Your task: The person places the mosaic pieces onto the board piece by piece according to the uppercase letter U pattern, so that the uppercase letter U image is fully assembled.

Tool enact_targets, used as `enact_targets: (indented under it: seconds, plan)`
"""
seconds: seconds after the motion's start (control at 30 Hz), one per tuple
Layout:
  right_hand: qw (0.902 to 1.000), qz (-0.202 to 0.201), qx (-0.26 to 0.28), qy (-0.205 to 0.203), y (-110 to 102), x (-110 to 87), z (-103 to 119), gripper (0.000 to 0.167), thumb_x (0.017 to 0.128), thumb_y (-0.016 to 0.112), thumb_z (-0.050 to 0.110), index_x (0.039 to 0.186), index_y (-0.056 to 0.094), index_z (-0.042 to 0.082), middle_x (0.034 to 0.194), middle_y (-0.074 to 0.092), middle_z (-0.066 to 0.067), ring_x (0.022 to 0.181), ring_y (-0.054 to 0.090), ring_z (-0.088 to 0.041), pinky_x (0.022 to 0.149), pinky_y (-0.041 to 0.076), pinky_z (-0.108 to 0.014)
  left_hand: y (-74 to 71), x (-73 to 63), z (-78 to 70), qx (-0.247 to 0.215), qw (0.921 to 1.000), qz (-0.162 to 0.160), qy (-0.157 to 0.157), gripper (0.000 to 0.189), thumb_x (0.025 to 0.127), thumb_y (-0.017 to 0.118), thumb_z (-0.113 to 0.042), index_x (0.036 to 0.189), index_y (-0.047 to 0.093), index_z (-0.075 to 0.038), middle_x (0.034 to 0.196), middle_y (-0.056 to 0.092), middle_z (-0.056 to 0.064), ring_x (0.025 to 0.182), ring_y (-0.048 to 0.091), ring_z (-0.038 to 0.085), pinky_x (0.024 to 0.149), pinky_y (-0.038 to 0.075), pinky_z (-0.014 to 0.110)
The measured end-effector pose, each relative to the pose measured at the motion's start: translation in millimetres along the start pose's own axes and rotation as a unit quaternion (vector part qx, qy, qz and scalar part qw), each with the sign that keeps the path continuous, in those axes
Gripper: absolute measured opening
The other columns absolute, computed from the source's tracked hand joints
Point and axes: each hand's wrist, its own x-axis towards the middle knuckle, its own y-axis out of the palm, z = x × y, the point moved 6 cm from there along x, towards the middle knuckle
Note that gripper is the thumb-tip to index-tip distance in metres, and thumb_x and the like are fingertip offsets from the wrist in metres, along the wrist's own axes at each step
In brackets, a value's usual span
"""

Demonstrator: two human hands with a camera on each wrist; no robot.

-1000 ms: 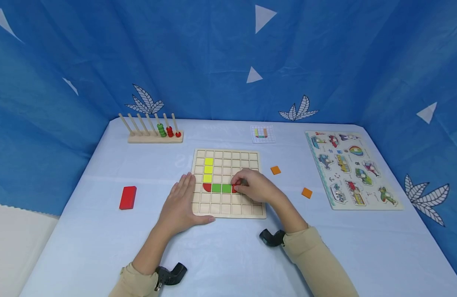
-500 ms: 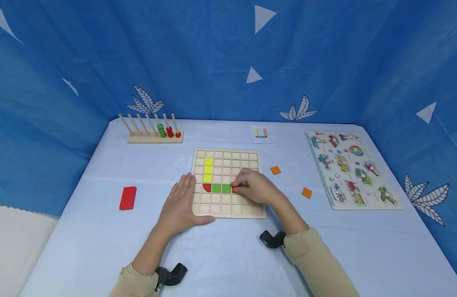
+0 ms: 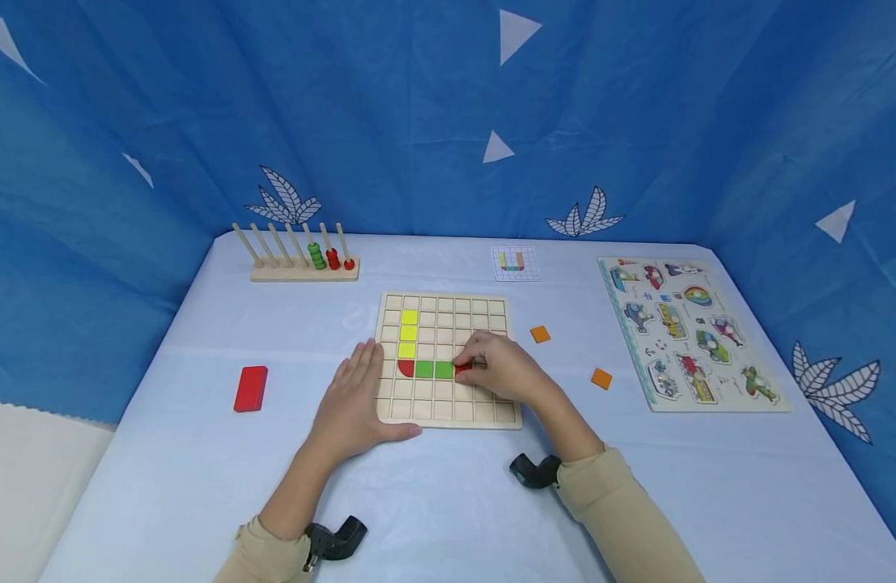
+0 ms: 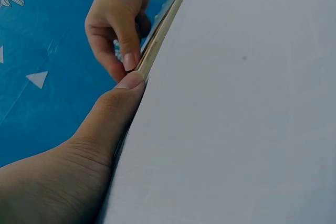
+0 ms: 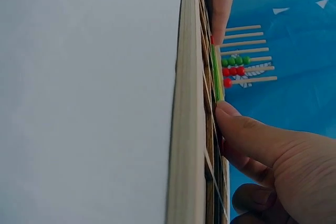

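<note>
Steadying pale wooden grid board by left edge with outspread left hand; pinching part-hidden red tile in right hand, on right-edge side of green square tile. Apparently seating it; next, probably press flush, release.

Head view: bright, diffuse, even light; direction indeterminate. Tablecloth: pale, faint sheen left of the grid board. Shadows: weak, soft-edged, beside the forearms in front of the board. Printed card, behind the board: fine detail soft. Wrist views: dimmer, tablecloth greyed; board's grooves dark in the right.
</note>
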Motion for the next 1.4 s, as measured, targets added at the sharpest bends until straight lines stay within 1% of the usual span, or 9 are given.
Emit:
enact_targets:
  seconds: [0.17,0.27,0.5,0.6,0.7,0.83,1.03,1.23,1.4]
  plan:
    - [1.0000,0.000,-0.001,-0.004,0.3,-1.0,-0.7,0.021,0.081,0.083,0.021,0.102,0.079,0.020,0.096,0.064,0.012,0.087,0.058,-0.009,0.079,0.051,-0.028,0.5,0.1,-0.3,0.000,1.0000,0.002,-0.002,0.139,0.061,0.074,-0.080,0.158,0.014,-0.001,0.167,0.011,0.014,0.156,0.006,0.030,0.125,0.013,0.053]
    - [1.0000,-0.001,-0.001,-0.005,-1.5,-2.8,-1.5,0.023,0.083,0.082,0.022,0.106,0.078,0.020,0.098,0.065,0.012,0.090,0.057,-0.009,0.081,0.050,-0.028,1.2,0.2,-0.3,0.000,1.0000,0.003,-0.003,0.139,0.060,0.074,-0.080,0.158,0.014,-0.001,0.167,0.011,0.014,0.156,0.006,0.031,0.125,0.013,0.053]
    - [0.9991,-0.028,0.031,0.006,-17.9,-9.8,-12.0,0.029,0.088,0.076,0.026,0.116,0.073,0.020,0.108,0.067,0.007,0.095,0.056,-0.015,0.083,0.050,-0.033,2.0,0.9,-0.3,0.003,1.0000,0.000,-0.004,0.140,0.059,0.075,-0.080,0.158,0.014,-0.002,0.167,0.012,0.014,0.156,0.007,0.031,0.125,0.014,0.053]
    - [0.9984,-0.042,0.037,0.006,-27.9,-13.8,-19.7,0.031,0.090,0.074,0.026,0.120,0.071,0.018,0.111,0.067,0.003,0.093,0.055,-0.017,0.080,0.048,-0.032,2.1,0.9,-0.3,0.002,1.0000,-0.001,-0.004,0.140,0.059,0.075,-0.079,0.158,0.014,-0.002,0.167,0.011,0.014,0.156,0.007,0.031,0.125,0.014,0.053]
    - [0.9976,-0.058,0.038,0.007,-37.8,-18.1,-27.8,0.032,0.091,0.073,0.024,0.122,0.070,0.016,0.111,0.067,0.001,0.083,0.052,-0.019,0.071,0.046,-0.031,2.1,1.1,-0.2,0.000,1.0000,-0.002,-0.003,0.140,0.059,0.076,-0.079,0.158,0.014,-0.002,0.167,0.011,0.014,0.156,0.007,0.031,0.125,0.013,0.053]
    - [0.9963,-0.078,0.028,0.021,-49.5,-24.8,-38.7,0.031,0.091,0.073,0.022,0.121,0.070,0.016,0.109,0.067,0.000,0.078,0.050,-0.020,0.064,0.044,-0.030,2.2,1.1,0.0,-0.001,1.0000,-0.005,-0.003,0.139,0.059,0.076,-0.078,0.158,0.014,-0.002,0.167,0.011,0.014,0.156,0.007,0.031,0.125,0.014,0.054]
    - [0.9932,-0.099,0.024,0.055,-61.6,-38.1,-57.1,0.029,0.090,0.074,0.024,0.118,0.071,0.019,0.107,0.066,0.002,0.081,0.050,-0.021,0.066,0.045,-0.030,2.4,1.3,0.1,0.002,1.0000,-0.006,-0.001,0.139,0.060,0.076,-0.078,0.158,0.014,-0.002,0.167,0.011,0.014,0.156,0.007,0.031,0.125,0.014,0.054]
    - [0.9917,-0.115,0.026,0.053,-68.7,-49.4,-68.5,0.028,0.090,0.075,0.022,0.117,0.072,0.017,0.111,0.069,0.001,0.083,0.052,-0.021,0.069,0.045,-0.029,1.6,1.0,-0.3,-0.002,1.0000,-0.007,0.002,0.138,0.060,0.077,-0.076,0.158,0.014,-0.002,0.167,0.011,0.014,0.156,0.007,0.031,0.125,0.014,0.054]
    - [0.9915,-0.116,0.022,0.055,-70.1,-54.4,-72.7,0.028,0.090,0.074,0.023,0.117,0.072,0.016,0.111,0.069,0.000,0.081,0.051,-0.021,0.067,0.044,-0.028,2.4,1.0,0.5,-0.002,1.0000,-0.006,0.002,0.138,0.060,0.076,-0.077,0.158,0.014,-0.002,0.167,0.011,0.014,0.156,0.007,0.031,0.125,0.014,0.054]
